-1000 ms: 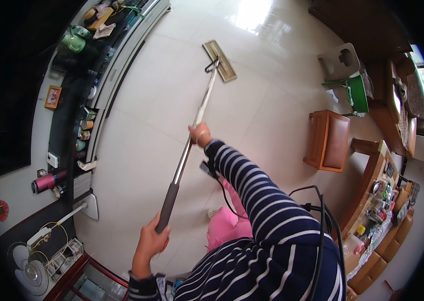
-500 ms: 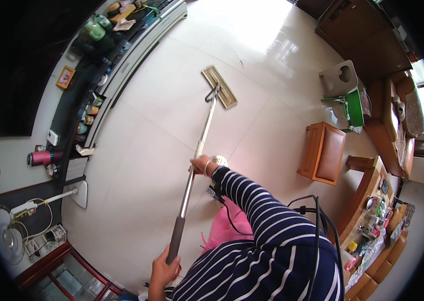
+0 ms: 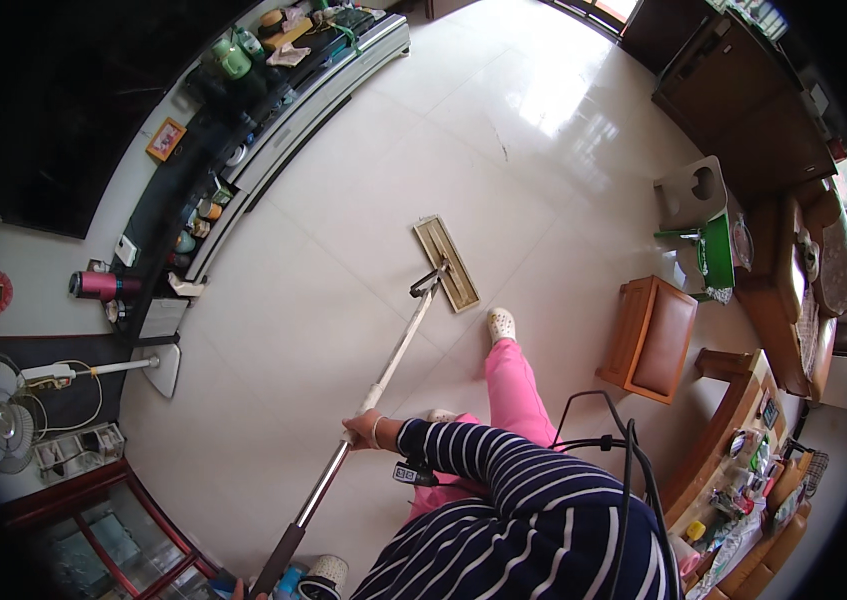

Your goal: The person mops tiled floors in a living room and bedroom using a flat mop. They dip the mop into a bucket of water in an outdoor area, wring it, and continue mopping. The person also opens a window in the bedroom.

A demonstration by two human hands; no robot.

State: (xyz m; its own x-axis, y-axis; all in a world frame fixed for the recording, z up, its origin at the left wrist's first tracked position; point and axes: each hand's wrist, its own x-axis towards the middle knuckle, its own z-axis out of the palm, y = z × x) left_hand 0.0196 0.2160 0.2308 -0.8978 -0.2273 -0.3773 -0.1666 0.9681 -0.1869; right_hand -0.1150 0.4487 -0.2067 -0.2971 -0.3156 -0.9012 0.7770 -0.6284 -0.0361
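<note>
A: How does the mop (image 3: 400,345) look, and where is it?

B: Its head (image 3: 438,242) is a flat beige oblong with a paler rim, resting on the glossy tiled floor (image 3: 293,310) to the left of the brown padded stool (image 3: 648,340); the pole runs whitish, then shiny metal, then a dark grip (image 3: 281,555).

A: And the hands?

B: The right hand (image 3: 371,430) is wrapped around the pole; the left hand (image 3: 240,590), largely cut off, is beside the grip, farther from the stool; how it closes, one cannot tell.

A: What stands in the way?

B: A foot in a pale clog (image 3: 501,324), just beside the head, on the side towards the stool.

A: The rest?

B: Beyond the stool are a green container (image 3: 715,250) and a grey plastic seat (image 3: 688,197); on its near side, a cluttered wooden desk (image 3: 719,434); well to its left, a low cabinet (image 3: 323,95) and a white fan (image 3: 5,430).
</note>
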